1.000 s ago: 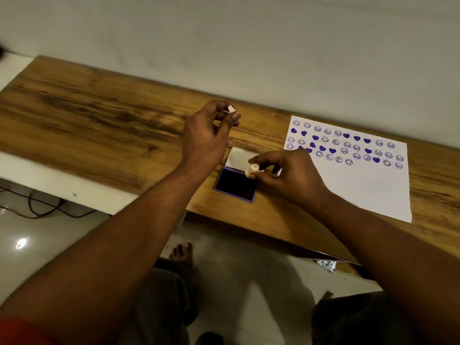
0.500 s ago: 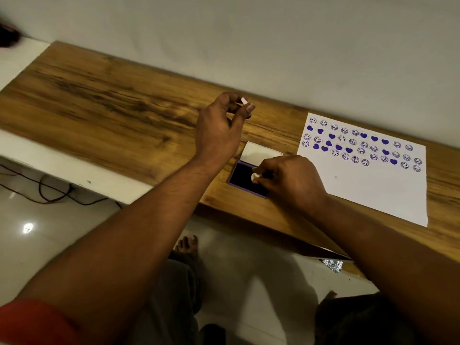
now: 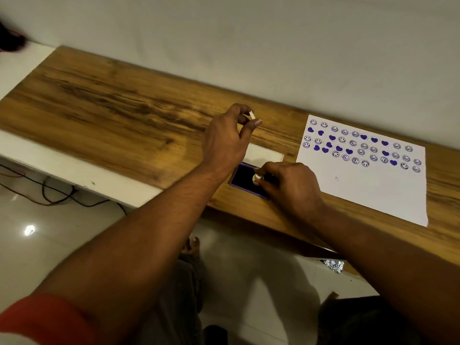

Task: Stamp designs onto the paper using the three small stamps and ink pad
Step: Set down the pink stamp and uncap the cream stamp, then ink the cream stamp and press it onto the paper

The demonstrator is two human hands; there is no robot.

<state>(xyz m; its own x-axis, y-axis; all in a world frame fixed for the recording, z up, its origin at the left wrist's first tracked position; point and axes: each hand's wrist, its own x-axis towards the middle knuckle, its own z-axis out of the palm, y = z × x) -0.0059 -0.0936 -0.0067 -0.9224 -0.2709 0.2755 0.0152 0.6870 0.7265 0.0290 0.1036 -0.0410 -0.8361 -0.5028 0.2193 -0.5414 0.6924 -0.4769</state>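
Stamp (image 3: 257, 178) is being pinched in the right hand (image 3: 290, 185), pressing into the open ink pad (image 3: 245, 179) — left hand (image 3: 227, 140) is gripping another small stamp (image 3: 252, 115) aloft — paper's (image 3: 361, 185) upper rows are filling, lower part remaining blank

White paper (image 3: 368, 188) — purple hearts, smileys.
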